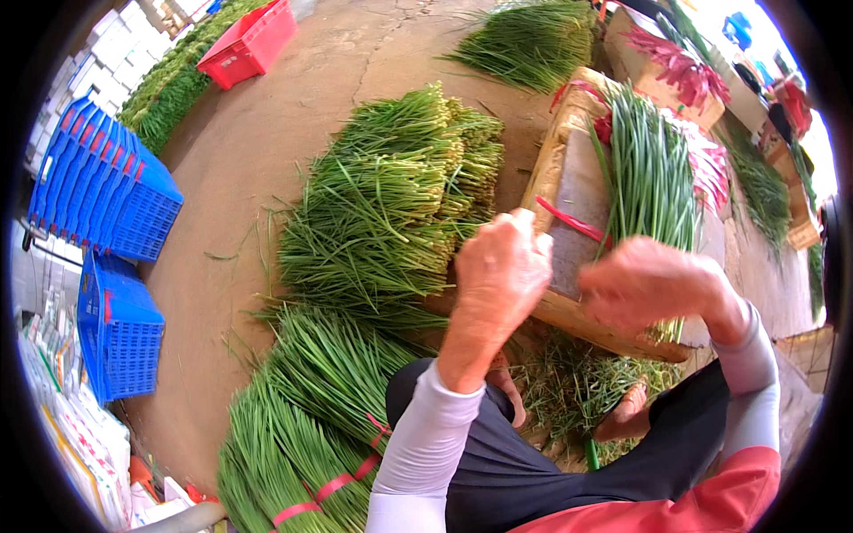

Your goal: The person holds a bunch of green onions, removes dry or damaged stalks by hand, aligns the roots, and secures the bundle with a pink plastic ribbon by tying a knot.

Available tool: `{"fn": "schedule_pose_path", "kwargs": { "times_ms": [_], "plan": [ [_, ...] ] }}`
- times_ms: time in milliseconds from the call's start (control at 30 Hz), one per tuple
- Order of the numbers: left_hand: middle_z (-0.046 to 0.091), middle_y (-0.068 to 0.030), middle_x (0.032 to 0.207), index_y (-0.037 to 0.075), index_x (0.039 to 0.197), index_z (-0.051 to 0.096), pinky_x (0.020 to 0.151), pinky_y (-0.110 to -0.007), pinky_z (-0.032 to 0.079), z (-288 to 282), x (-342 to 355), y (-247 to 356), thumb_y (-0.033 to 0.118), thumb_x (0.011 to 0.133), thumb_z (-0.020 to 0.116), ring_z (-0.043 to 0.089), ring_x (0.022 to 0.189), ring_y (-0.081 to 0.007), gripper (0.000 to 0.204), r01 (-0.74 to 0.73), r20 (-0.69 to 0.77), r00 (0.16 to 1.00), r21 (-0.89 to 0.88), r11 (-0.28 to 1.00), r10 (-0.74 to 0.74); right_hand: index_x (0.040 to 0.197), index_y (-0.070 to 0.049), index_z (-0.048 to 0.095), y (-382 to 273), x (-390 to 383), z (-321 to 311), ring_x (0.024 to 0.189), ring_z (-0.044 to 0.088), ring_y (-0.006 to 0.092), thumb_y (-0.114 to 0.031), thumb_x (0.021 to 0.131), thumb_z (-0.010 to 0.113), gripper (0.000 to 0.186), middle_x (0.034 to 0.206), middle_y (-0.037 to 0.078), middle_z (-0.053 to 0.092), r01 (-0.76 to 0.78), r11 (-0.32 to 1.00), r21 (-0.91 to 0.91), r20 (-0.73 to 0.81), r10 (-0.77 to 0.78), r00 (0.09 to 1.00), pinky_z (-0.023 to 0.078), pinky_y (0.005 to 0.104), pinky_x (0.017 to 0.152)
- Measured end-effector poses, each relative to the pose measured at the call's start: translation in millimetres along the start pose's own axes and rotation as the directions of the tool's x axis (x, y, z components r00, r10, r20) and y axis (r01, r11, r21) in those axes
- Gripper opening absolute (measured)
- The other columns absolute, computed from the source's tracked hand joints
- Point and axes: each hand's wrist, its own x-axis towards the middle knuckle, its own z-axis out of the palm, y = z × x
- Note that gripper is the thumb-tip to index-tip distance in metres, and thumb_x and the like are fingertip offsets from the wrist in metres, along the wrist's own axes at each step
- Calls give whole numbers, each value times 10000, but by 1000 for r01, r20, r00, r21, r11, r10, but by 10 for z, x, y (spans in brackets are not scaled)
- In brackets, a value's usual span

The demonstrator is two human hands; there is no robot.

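A bunch of long green chives lies on a low, yellow-edged bench in front of me. A flat red tie strip runs from the bunch's left side toward my left hand. My left hand is closed at the bench's left edge, its fingertips beside the strip's end; what they grip is hidden. My right hand is over the near part of the bunch, fingers curled and smeared by motion. Whether it holds the strip or the chives cannot be made out.
Loose chives are heaped on the floor left of the bench. Tied bundles lie nearer me. Stacked blue crates stand far left, a red crate behind. Red strips hang at the bench's far side; trimmings litter the floor.
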Motion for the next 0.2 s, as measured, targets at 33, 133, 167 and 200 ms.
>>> {"fn": "schedule_pose_path", "kwargs": {
  "times_ms": [33, 133, 167, 200],
  "plan": [
    [692, -222, 915, -6, 1030, 670, 789, -436, 536, -183, -9, -71, 268, 870, 629, 676, 873, -372, 320, 70, -47, 997, 8, 998, -69, 771, -8, 589, 49, 254, -44, 662, 624, 403, -207, 868, 546, 225, 672, 220, 593, 28, 991, 134, -29, -25, 999, 494, 478, 602],
    [695, -226, 916, -3, 998, 678, 798, -413, 533, -340, -45, -521, 239, 867, 602, 680, 903, -366, 286, 292, -79, 954, 6, 956, -291, 922, -26, 581, 271, 1177, 168, 785, 620, 376, -161, 884, 525, 151, 773, 184, 616, 121, 992, -45, -404, -129, 906, 479, 460, 695],
    [695, -227, 914, 1, 1003, 678, 802, -427, 527, -327, -76, -732, 254, 855, 609, 679, 910, -363, 301, 327, -188, 928, 1, 945, -321, 982, -19, 567, 242, 1547, 209, 872, 615, 373, -185, 887, 516, 197, 876, 193, 615, 34, 994, -101, -421, -74, 904, 477, 457, 753],
    [695, -227, 914, 1, 1003, 678, 802, -427, 527, -355, -56, -741, 254, 855, 609, 679, 910, -363, 301, 321, -191, 929, -8, 947, -317, 951, 20, 572, 278, 1822, 269, 948, 626, 372, -198, 858, 491, 250, 967, 225, 629, -13, 992, -129, -487, -52, 872, 485, 491, 824]
  ]
}}
